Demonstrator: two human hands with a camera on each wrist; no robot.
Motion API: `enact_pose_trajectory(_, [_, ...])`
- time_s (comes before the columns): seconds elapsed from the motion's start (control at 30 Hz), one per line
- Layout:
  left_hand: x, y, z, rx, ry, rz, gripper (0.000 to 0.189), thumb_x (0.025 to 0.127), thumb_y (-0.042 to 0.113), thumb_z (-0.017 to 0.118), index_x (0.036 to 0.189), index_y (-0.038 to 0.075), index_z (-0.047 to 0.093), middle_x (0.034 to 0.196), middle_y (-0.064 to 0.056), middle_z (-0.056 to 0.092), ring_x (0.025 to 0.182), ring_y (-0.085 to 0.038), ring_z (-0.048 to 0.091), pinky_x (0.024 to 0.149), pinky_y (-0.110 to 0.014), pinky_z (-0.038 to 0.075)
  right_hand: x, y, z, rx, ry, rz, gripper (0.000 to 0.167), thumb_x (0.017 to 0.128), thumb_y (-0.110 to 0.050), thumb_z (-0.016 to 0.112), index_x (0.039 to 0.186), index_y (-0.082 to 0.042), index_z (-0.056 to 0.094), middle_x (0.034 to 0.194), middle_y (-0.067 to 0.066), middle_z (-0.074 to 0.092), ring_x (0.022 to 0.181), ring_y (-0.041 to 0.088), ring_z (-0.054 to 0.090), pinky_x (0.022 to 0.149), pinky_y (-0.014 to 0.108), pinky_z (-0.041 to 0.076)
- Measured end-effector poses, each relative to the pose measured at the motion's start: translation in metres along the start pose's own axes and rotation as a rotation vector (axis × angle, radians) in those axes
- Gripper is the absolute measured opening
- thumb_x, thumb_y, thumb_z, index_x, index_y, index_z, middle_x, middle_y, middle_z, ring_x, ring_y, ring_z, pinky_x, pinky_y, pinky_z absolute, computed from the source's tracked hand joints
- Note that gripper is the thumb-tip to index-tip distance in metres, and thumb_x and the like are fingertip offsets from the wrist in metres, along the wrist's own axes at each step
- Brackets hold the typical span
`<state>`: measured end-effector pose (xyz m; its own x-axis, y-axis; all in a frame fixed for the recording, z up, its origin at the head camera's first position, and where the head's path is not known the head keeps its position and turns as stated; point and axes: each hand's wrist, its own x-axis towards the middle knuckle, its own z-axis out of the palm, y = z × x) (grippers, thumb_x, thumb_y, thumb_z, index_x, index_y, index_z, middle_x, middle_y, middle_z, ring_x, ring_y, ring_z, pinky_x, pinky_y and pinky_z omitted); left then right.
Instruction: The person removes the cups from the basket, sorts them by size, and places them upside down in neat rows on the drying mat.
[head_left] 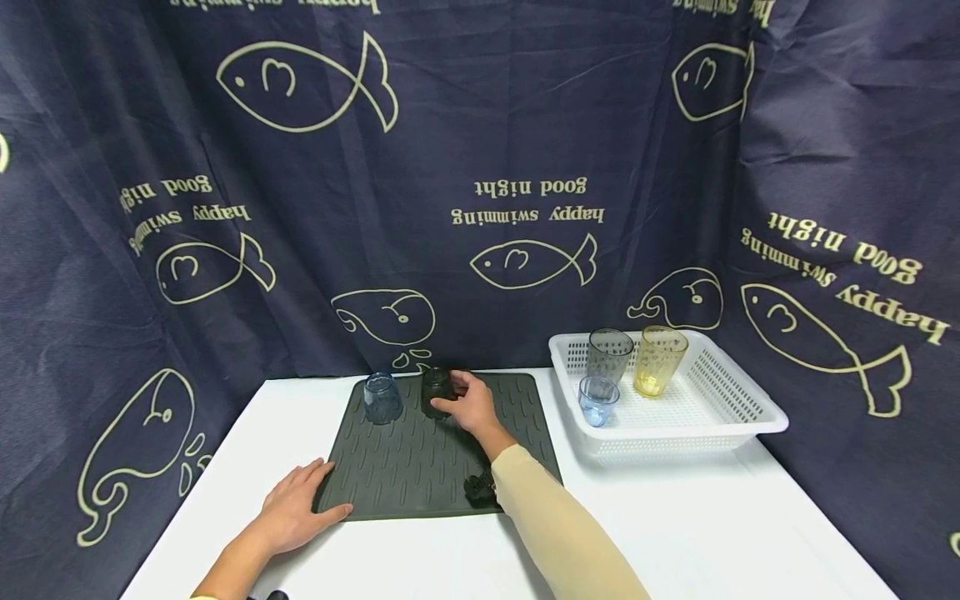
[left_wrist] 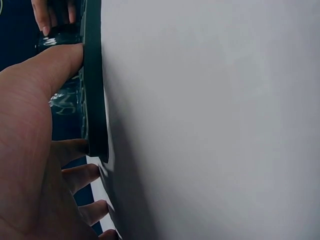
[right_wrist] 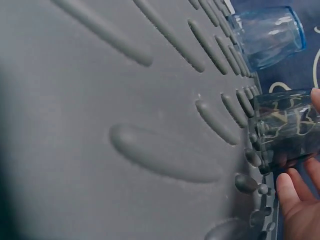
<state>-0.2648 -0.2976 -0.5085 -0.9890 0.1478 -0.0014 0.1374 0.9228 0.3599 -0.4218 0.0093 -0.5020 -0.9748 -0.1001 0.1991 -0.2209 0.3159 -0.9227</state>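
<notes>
My right hand (head_left: 474, 408) holds a dark, see-through glass (head_left: 435, 393) at the back middle of a dark ribbed mat (head_left: 420, 475). In the right wrist view, fingers come in from either side of this dark glass (right_wrist: 285, 127). To its left a blue glass (head_left: 382, 400) stands on the mat with its narrower end up; the right wrist view also has this blue glass (right_wrist: 270, 35). My left hand (head_left: 296, 508) rests at the mat's front left corner, fingers extended, its thumb (left_wrist: 65, 57) at the mat's edge (left_wrist: 95, 100).
A white perforated basket (head_left: 705, 425) stands to the right of the mat. Inside are a grey glass (head_left: 609, 354), a yellow glass (head_left: 660, 360) and a small light blue glass (head_left: 597, 402). A dark curtain (head_left: 525, 125) hangs behind and beside the white table (head_left: 675, 525).
</notes>
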Motion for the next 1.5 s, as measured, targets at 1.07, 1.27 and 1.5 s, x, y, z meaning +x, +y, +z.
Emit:
enact_pose_trajectory(1.07, [0.001,-0.003,-0.001,0.012,-0.018,-0.01,0.094,0.087,0.063,0.07,0.15,-0.001,0.045,0.156,-0.031,0.039,0.142,-0.063,0.03,0.109,-0.078,0.03,-0.112,-0.03,-0.095,0.383,-0.116,-0.131,0.056,0.089,-0.005,0.078,0.14,0.0,0.056,0.146,0.023,0.056,0.128,0.026,0.062,0.101,0.023,0.056])
enact_pose_trajectory(1.27, [0.002,-0.002,-0.001,0.012,-0.013,-0.005,0.093,0.087,0.063,0.07,0.149,-0.002,0.046,0.156,-0.032,0.04,0.142,-0.063,0.031,0.11,-0.078,0.03,-0.125,-0.031,-0.119,0.402,-0.134,-0.215,0.056,0.088,-0.001,0.078,0.138,0.006,0.055,0.141,0.02,0.06,0.12,0.009,0.066,0.1,0.026,0.057])
enact_pose_trajectory(1.5, [0.003,0.0,-0.001,0.007,-0.022,-0.013,0.095,0.086,0.064,0.07,0.15,-0.002,0.045,0.157,-0.032,0.039,0.142,-0.064,0.03,0.109,-0.079,0.03,-0.137,-0.028,-0.152,0.364,-0.117,-0.3,0.055,0.085,0.004,0.079,0.135,0.011,0.056,0.132,0.003,0.068,0.12,0.013,0.067,0.099,0.031,0.058])
